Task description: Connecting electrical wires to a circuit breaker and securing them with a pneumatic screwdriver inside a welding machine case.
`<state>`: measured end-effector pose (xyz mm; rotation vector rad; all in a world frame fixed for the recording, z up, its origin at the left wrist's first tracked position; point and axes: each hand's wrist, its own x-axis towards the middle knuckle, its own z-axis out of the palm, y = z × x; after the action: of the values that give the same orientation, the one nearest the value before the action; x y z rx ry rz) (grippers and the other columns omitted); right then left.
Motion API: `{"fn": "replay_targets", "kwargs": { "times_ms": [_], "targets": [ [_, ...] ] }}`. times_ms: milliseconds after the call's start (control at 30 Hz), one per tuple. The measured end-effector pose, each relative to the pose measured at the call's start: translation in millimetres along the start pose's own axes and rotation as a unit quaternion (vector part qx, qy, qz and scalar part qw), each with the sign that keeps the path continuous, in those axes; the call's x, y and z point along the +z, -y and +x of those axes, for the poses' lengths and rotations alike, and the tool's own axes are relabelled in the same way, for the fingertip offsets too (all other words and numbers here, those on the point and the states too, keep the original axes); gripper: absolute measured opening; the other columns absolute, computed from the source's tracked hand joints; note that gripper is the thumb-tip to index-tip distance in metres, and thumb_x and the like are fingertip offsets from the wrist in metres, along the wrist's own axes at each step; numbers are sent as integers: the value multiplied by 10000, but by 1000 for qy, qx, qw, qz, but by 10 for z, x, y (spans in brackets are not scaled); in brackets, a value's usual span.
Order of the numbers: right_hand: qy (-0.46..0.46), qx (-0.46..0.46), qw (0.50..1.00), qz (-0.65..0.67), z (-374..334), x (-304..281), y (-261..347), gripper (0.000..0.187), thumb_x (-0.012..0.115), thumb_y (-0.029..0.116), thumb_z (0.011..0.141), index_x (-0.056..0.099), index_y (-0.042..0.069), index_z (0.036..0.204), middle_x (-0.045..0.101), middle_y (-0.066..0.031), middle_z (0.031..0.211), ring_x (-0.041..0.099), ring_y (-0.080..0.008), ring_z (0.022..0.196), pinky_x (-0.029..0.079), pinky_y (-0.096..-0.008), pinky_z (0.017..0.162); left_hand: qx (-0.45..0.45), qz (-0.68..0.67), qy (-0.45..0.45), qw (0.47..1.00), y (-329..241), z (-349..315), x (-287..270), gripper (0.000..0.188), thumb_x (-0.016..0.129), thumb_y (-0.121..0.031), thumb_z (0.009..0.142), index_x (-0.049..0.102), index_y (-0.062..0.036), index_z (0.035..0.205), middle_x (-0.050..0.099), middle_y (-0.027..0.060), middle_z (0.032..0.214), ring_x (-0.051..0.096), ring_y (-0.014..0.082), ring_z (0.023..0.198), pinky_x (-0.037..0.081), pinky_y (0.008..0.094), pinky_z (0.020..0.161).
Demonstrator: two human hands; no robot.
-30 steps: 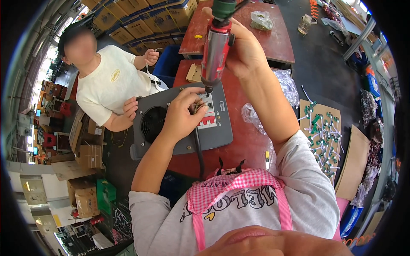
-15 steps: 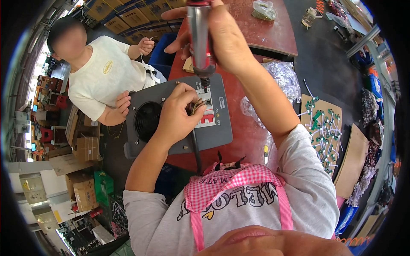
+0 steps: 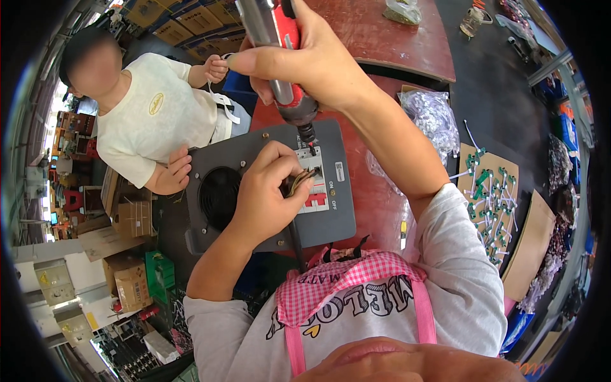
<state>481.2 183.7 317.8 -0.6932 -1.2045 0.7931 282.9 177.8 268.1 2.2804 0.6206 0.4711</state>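
A red and silver power screwdriver is gripped in my right hand, tilted, bit pointing down. Its tip is at the upper end of a white circuit breaker with red switches. Whether the bit sits in a screw is too small to tell. My left hand pinches a few thin wires whose ends meet the breaker's left side. The breaker is set in a dark grey metal panel with a round black fan opening. A black cable runs from below my left hand toward my apron.
A co-worker stands at left, one hand at the panel's edge, the other holding a white strip. The red table carries a clear plastic bag. Right of it lies cardboard with green parts. Brown boxes stand at lower left.
The screwdriver and my right hand have tilted, the tool's top swinging left. The panel, breaker and my left hand appear slightly lower in view. Both hands keep their hold.
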Motion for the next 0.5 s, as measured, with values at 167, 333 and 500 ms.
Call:
{"fn": "replay_targets", "kwargs": {
  "times_ms": [167, 333, 500],
  "targets": [
    [-22, 56, 986, 157, 60, 1, 91, 544, 768, 90, 803, 390, 56, 1192, 610, -31, 741, 572, -97, 523, 449, -243, 453, 6, -32, -12, 999, 7, -19, 12, 177, 711, 53, 745, 541, 10, 765, 513, 48, 862, 483, 83, 613, 381, 228, 536],
    [-25, 72, 978, 194, 38, -101, 25, 518, 728, 103, 834, 389, 45, 1221, 601, -53, 698, 573, -121, 499, 433, -250, 426, -2, -3, -6, 1000, -15, -13, -3, 181, 724, 26, 714, 551, 0, 759, 541, 83, 857, 590, 239, 705, 478, 329, 622],
    [57, -177, 981, -60, 60, -172, -128, 592, 707, 98, 842, 362, 23, 1317, 578, -51, 656, 558, -136, 469, 428, -264, 415, -4, -5, -10, 1000, -15, -15, 7, 189, 733, 23, 705, 551, -6, 751, 539, 85, 849, 588, 254, 723, 476, 337, 632]
  ]
}}
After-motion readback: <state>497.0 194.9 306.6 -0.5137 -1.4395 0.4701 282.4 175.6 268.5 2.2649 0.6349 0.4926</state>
